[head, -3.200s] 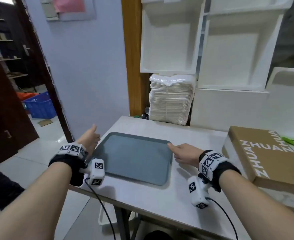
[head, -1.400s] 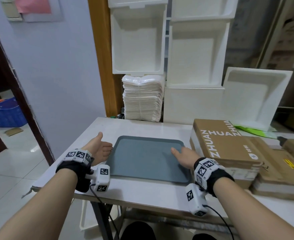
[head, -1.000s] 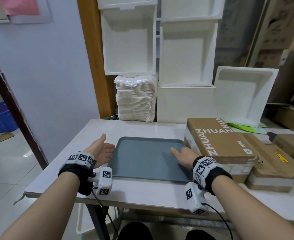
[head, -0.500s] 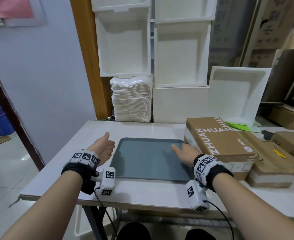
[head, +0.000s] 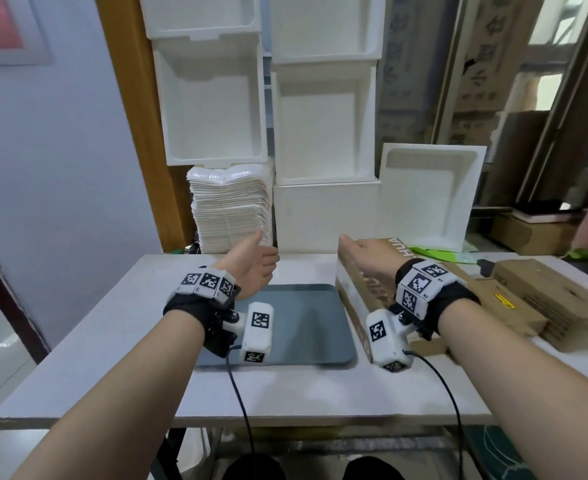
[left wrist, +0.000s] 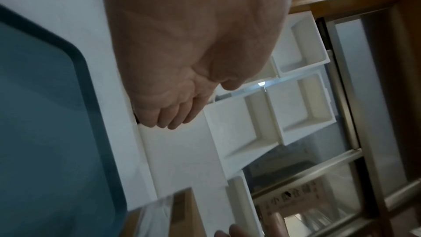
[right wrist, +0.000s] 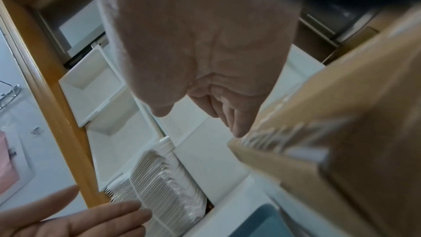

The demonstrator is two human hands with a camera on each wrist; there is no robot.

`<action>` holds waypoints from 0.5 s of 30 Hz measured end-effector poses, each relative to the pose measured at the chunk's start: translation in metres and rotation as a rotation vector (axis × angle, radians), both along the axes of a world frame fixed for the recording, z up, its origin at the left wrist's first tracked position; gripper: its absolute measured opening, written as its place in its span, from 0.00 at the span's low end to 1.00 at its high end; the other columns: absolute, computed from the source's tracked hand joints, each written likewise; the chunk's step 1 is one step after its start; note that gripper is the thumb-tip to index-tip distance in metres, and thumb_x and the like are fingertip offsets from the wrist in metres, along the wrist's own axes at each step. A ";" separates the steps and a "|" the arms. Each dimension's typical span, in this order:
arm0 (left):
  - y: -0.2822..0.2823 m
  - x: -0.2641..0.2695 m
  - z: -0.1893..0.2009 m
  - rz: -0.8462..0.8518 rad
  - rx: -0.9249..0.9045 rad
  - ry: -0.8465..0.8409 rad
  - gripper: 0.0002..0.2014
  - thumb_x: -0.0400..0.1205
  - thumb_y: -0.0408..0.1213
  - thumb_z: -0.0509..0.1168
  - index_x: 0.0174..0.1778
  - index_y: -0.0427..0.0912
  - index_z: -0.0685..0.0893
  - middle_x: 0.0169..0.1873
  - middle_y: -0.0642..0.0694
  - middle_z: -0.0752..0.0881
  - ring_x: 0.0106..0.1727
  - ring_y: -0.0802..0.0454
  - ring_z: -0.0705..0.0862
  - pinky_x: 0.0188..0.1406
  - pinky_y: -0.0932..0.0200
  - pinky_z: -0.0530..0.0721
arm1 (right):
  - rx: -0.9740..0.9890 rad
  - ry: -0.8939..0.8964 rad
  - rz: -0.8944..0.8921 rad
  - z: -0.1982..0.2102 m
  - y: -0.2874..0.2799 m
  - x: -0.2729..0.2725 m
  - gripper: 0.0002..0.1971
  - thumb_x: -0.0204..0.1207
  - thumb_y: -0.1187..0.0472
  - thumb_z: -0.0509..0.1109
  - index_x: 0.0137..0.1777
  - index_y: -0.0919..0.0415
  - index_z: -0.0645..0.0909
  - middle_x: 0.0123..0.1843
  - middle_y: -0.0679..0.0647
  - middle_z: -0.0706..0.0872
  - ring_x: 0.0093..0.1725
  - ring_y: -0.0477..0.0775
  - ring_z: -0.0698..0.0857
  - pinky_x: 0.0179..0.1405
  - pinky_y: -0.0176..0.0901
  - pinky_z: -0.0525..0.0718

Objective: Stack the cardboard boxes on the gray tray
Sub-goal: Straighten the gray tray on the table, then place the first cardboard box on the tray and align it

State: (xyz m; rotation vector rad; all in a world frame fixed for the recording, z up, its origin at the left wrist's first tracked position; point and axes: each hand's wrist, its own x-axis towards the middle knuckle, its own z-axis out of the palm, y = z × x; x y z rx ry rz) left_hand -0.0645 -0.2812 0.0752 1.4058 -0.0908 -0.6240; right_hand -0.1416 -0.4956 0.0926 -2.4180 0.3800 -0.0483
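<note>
The gray tray lies flat on the white table, with nothing on it. Just right of it stands a brown cardboard box printed ZHUANHUA, stacked on flatter cardboard boxes. My right hand hovers open over the top box's far left corner, fingers loosely extended; the right wrist view shows that box blurred beside the fingertips. My left hand floats open above the tray's far left side, thumb up, holding nothing. The tray's corner shows in the left wrist view.
Another cardboard box lies at the table's right end. White foam bins and a stack of white sheets stand against the back wall. The table's near edge runs in front of me.
Both hands have left the tray's sides and risen. The right hand moved right over the top box; the left moved in above the tray. The view has swung rightward.
</note>
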 end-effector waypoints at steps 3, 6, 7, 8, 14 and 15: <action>-0.030 -0.007 0.006 -0.049 -0.027 0.004 0.37 0.87 0.59 0.39 0.84 0.32 0.52 0.84 0.37 0.55 0.85 0.44 0.51 0.84 0.49 0.49 | -0.030 -0.008 -0.055 0.007 -0.022 -0.007 0.38 0.85 0.36 0.47 0.79 0.69 0.70 0.79 0.66 0.74 0.78 0.65 0.73 0.77 0.51 0.69; -0.053 -0.013 0.007 -0.080 -0.034 0.005 0.38 0.87 0.60 0.39 0.84 0.32 0.52 0.84 0.37 0.54 0.85 0.44 0.51 0.83 0.49 0.50 | -0.015 -0.007 -0.097 0.006 -0.047 -0.015 0.38 0.86 0.38 0.48 0.79 0.71 0.70 0.79 0.66 0.74 0.78 0.65 0.73 0.75 0.49 0.68; -0.060 -0.015 0.007 -0.086 -0.030 0.005 0.38 0.87 0.60 0.39 0.84 0.32 0.52 0.84 0.37 0.54 0.85 0.44 0.52 0.83 0.49 0.50 | -0.014 -0.009 -0.115 0.004 -0.056 -0.019 0.37 0.86 0.38 0.48 0.79 0.70 0.71 0.79 0.66 0.74 0.78 0.65 0.73 0.75 0.49 0.68; -0.068 -0.017 0.006 -0.094 -0.024 0.003 0.38 0.87 0.60 0.39 0.84 0.32 0.52 0.84 0.37 0.54 0.85 0.44 0.52 0.83 0.49 0.50 | -0.013 -0.009 -0.135 0.001 -0.066 -0.023 0.38 0.86 0.37 0.48 0.79 0.70 0.71 0.80 0.66 0.74 0.79 0.65 0.73 0.75 0.49 0.68; -0.100 -0.024 -0.005 -0.130 0.013 0.013 0.39 0.86 0.61 0.40 0.84 0.32 0.51 0.83 0.38 0.58 0.83 0.45 0.59 0.83 0.47 0.52 | 0.021 0.035 -0.245 -0.017 -0.105 -0.047 0.39 0.86 0.37 0.45 0.79 0.71 0.70 0.79 0.68 0.74 0.76 0.66 0.75 0.73 0.51 0.71; -0.103 -0.025 -0.008 -0.134 0.022 0.014 0.39 0.86 0.62 0.40 0.84 0.33 0.54 0.80 0.41 0.65 0.79 0.48 0.65 0.82 0.49 0.56 | 0.037 0.037 -0.241 -0.019 -0.110 -0.050 0.39 0.86 0.37 0.45 0.79 0.72 0.70 0.79 0.68 0.73 0.77 0.66 0.73 0.75 0.51 0.69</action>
